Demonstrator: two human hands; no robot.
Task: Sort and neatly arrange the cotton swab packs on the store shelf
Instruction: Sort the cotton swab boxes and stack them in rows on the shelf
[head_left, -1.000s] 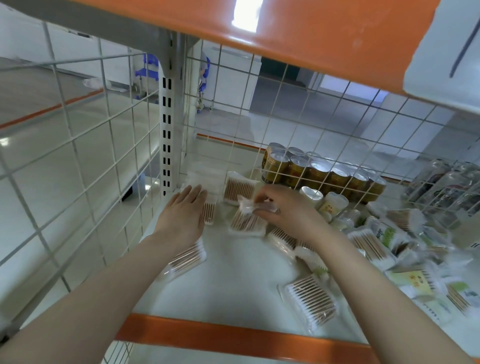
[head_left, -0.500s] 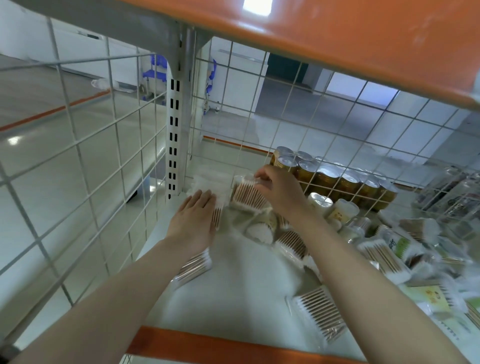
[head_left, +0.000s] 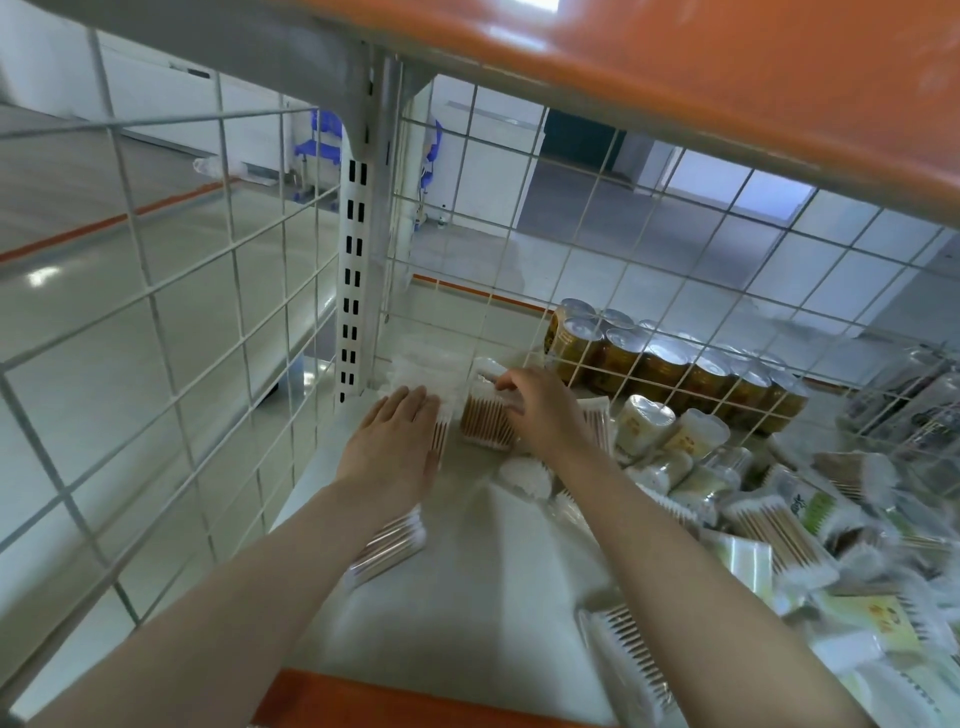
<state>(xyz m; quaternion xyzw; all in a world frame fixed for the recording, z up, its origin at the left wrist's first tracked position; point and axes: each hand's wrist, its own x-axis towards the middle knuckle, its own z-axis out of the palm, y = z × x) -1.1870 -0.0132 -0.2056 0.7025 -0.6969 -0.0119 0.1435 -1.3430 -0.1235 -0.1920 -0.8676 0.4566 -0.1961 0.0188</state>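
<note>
My left hand (head_left: 396, 441) lies flat with straight fingers on a clear cotton swab pack (head_left: 440, 436) near the shelf's back left corner. Just to its right, my right hand (head_left: 540, 410) has its fingers curled on the top of an upright swab pack (head_left: 485, 423) with wooden sticks. Another swab pack (head_left: 387, 545) lies under my left forearm, and one more pack (head_left: 631, 662) lies near the front edge. A loose heap of swab packs (head_left: 789, 525) covers the right side of the shelf.
The white shelf board (head_left: 467, 597) has an orange front lip (head_left: 363, 701). Wire mesh (head_left: 156, 312) walls the left and back. Gold cans (head_left: 670, 364) stand behind the back mesh. An orange upper shelf (head_left: 675, 67) hangs low overhead.
My right hand carried a swab pack from the middle of the shelf to the back left and set it upright beside my left hand, which stayed flat in place.
</note>
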